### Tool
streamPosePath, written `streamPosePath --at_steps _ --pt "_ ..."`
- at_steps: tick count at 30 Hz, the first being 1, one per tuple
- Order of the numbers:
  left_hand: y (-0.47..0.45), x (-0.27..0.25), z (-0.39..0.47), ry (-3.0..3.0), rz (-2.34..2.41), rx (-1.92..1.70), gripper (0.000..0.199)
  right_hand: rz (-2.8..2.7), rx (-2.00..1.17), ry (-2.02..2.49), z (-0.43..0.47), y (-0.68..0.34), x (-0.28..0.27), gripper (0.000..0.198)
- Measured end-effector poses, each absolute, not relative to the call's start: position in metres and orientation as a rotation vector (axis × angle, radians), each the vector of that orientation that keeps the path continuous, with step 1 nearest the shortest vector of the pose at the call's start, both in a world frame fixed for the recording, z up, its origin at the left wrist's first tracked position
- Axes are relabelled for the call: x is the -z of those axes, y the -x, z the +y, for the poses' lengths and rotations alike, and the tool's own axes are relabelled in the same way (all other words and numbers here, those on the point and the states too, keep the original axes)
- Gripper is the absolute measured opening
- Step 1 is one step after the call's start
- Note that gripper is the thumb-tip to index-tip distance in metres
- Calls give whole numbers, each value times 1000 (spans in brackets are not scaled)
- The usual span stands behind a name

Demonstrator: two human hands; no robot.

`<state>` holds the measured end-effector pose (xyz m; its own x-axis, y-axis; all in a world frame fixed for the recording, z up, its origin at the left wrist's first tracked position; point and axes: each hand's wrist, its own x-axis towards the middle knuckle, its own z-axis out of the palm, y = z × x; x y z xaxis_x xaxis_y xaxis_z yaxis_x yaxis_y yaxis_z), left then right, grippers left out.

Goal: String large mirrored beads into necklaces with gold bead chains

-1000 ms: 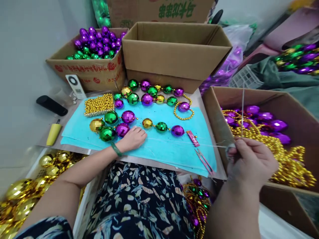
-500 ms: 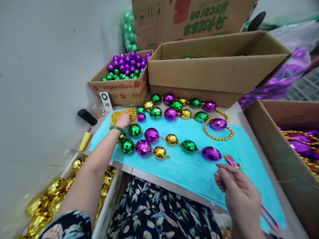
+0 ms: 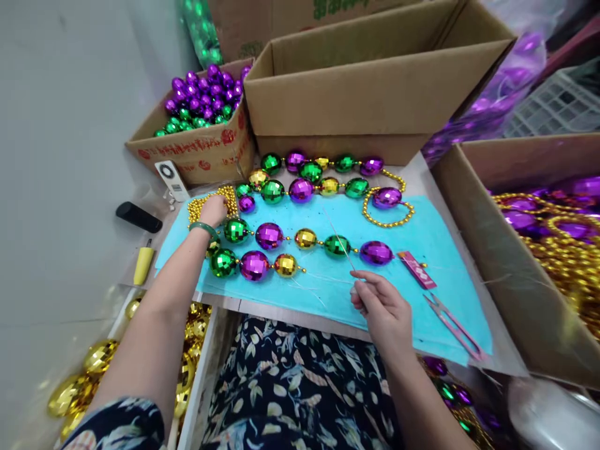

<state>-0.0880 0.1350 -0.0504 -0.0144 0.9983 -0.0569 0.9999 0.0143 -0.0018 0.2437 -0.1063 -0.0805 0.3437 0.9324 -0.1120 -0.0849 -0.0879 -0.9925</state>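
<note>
Large beads (image 3: 269,236) look like glossy plastic, the blue sheet (image 3: 450,250) like matt cloth.

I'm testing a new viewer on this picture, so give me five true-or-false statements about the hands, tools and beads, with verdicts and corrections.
1. The left hand is at the small gold beads. True.
2. The right hand holds the pink snips. False: it holds a thin needle-like piece; the snips lie on the blue cloth.
3. The yellow-handled tool lies in the middle of the cloth. False: it lies off the cloth, to its left.
4. A green bangle circles the left wrist. True.
5. The back-left box holds purple beads and green beads. True.
</note>
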Motion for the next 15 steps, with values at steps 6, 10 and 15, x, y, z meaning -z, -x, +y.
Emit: streamPosePath --at_steps 6,10,15 --pt "53 33 156 -2333 2203 -35 36 -866 -1040 1371 -101 -242 84 32" --pt "29 35 180 -2335 2136 73 44 -876 -1040 1372 -99 -242 81 35" --pt "19 36 196 -2267 2141 217 54 -873 -1023 1408 -102 -248 80 34"
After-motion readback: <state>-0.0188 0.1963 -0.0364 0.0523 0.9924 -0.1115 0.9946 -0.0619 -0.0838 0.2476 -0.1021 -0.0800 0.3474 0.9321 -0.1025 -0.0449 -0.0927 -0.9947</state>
